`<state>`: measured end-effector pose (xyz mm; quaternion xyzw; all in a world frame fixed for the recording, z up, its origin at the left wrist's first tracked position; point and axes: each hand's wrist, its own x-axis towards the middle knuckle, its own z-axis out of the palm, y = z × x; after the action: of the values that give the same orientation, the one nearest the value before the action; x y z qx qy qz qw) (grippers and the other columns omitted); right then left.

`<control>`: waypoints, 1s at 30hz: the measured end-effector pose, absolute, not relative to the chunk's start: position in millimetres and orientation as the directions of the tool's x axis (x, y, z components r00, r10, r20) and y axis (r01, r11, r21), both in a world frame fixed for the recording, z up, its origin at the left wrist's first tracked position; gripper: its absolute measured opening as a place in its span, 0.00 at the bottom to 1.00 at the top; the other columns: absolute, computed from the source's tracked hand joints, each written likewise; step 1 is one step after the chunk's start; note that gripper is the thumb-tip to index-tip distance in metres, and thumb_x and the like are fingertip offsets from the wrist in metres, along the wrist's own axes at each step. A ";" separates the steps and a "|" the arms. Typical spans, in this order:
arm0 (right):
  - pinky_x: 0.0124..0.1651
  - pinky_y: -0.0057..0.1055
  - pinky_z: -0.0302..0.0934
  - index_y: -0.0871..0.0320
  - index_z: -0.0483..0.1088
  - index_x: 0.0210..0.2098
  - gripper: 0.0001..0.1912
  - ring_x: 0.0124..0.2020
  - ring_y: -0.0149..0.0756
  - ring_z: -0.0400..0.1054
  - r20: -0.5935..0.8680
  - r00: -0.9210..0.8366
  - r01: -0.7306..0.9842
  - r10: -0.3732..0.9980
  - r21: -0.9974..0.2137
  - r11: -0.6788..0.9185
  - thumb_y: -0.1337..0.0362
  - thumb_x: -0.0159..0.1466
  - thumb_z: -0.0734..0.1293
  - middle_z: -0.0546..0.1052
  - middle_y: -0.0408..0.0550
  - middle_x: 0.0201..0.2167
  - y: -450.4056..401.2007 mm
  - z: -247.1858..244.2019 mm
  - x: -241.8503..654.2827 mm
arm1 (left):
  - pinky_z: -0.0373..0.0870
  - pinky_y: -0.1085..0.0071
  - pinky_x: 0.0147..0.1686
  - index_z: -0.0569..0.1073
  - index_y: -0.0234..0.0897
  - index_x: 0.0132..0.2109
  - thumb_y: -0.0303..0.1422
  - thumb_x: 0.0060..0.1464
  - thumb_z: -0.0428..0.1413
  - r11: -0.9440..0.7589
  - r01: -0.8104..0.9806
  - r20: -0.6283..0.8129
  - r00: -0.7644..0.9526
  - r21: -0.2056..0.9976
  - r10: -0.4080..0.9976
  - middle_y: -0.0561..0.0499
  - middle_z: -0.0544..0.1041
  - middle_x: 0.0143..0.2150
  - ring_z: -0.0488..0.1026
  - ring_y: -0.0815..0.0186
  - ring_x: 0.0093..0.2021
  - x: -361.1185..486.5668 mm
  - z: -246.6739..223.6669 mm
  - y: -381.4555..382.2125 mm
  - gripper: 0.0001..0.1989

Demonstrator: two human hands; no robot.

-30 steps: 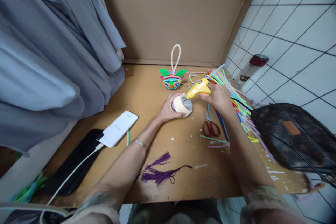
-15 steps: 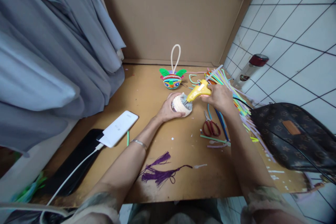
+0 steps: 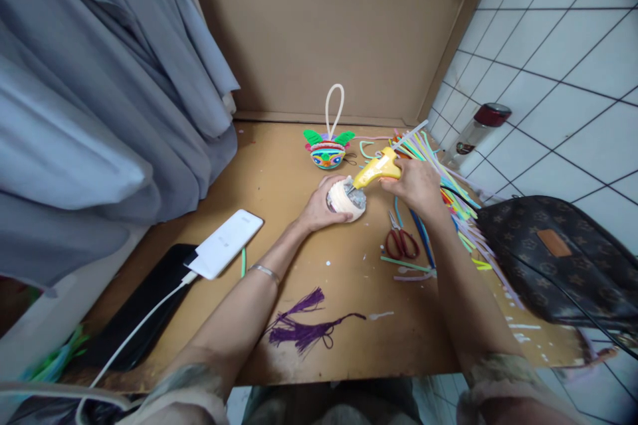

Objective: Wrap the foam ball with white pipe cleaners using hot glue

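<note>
My left hand (image 3: 320, 206) is wrapped round a cream-coloured, roundish wrapped piece (image 3: 343, 200) with a grey hollow or face turned to the right. In my right hand (image 3: 417, 180) is a yellow glue gun (image 3: 377, 169), its nozzle tip at the grey part of the piece. A translucent glue stick (image 3: 411, 134) sticks out of the gun's back end. Behind my hands stands a colourful animal-head ornament (image 3: 327, 153) with green ears and a white loop. Red-handled scissors (image 3: 401, 243) lie below my right hand.
Purple tassels (image 3: 302, 332) lie near the front edge. On the left are a white phone (image 3: 226, 244) with a cable and a black case (image 3: 144, 309). Coloured pipe cleaners (image 3: 461, 202), a brown bag (image 3: 563, 259) and a red-lidded bottle (image 3: 478, 133) are at the right.
The glue gun has shifted very slightly, its nozzle a little up and left at the piece, and its glue stick is tilted a bit differently. My left hand keeps its hold.
</note>
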<state>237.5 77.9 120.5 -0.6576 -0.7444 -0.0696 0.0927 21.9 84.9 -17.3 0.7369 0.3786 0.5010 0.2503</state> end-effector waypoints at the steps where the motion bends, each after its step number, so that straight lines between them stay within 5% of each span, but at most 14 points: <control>1: 0.33 0.32 0.50 0.58 0.78 0.43 0.18 0.39 0.47 0.73 0.229 -0.114 0.992 0.967 -0.020 0.121 0.53 0.62 0.67 0.82 0.55 0.38 77.7 120.9 236.8 | 0.66 0.47 0.65 0.67 0.37 0.62 0.41 0.37 0.71 -0.590 0.306 0.551 0.213 0.747 0.807 0.40 0.70 0.61 0.70 0.47 0.62 22.0 -17.3 84.8 0.44; 30: 0.34 0.33 0.55 0.57 0.78 0.43 0.17 0.41 0.49 0.74 0.243 -0.055 0.996 0.969 -0.059 0.071 0.53 0.62 0.67 0.82 0.56 0.40 78.0 120.4 231.5 | 0.65 0.47 0.65 0.68 0.38 0.61 0.41 0.36 0.71 -0.582 0.287 0.538 0.223 0.761 0.813 0.41 0.70 0.61 0.69 0.47 0.62 23.4 -14.0 83.5 0.43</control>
<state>231.5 78.0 120.4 -0.6787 -0.7235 -0.0619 0.1097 23.4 83.5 -14.0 0.7362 0.3735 0.4991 0.2636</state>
